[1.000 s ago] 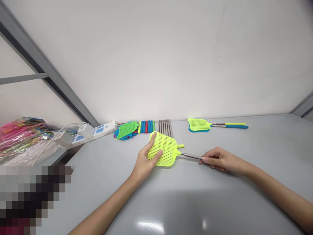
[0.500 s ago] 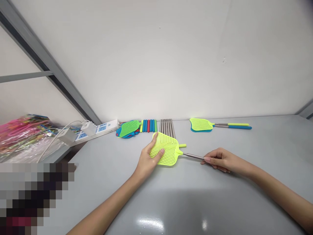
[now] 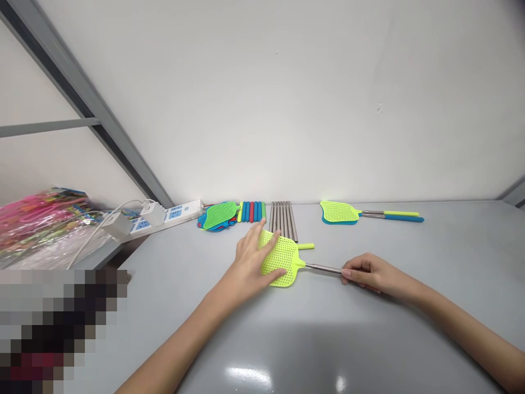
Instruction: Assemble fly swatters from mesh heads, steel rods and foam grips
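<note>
A yellow-green fly swatter head point(image 3: 283, 262) with a perforated face lies low over the table, its neck joined to a thin metal telescopic rod point(image 3: 324, 268). My left hand point(image 3: 250, 265) is spread across the left part of that head, fingers apart and resting on or just over it. Between thumb and fingers, my right hand point(image 3: 367, 275) pinches the far end of the rod. A yellow-green handle grip point(image 3: 306, 246) lies just behind the head, its left end hidden.
Behind lie several metal rods point(image 3: 283, 216), coloured grips point(image 3: 251, 212) and a pile of swatter heads point(image 3: 220, 215). Two complete swatters point(image 3: 340, 212) rest at the back right. A power strip point(image 3: 178, 214) and plastic-bagged goods point(image 3: 45, 230) are on the left.
My left hand has loosened from the swatter head and its fingers have spread over it. My right hand still pinches the rod. The whole view has shifted slightly.
</note>
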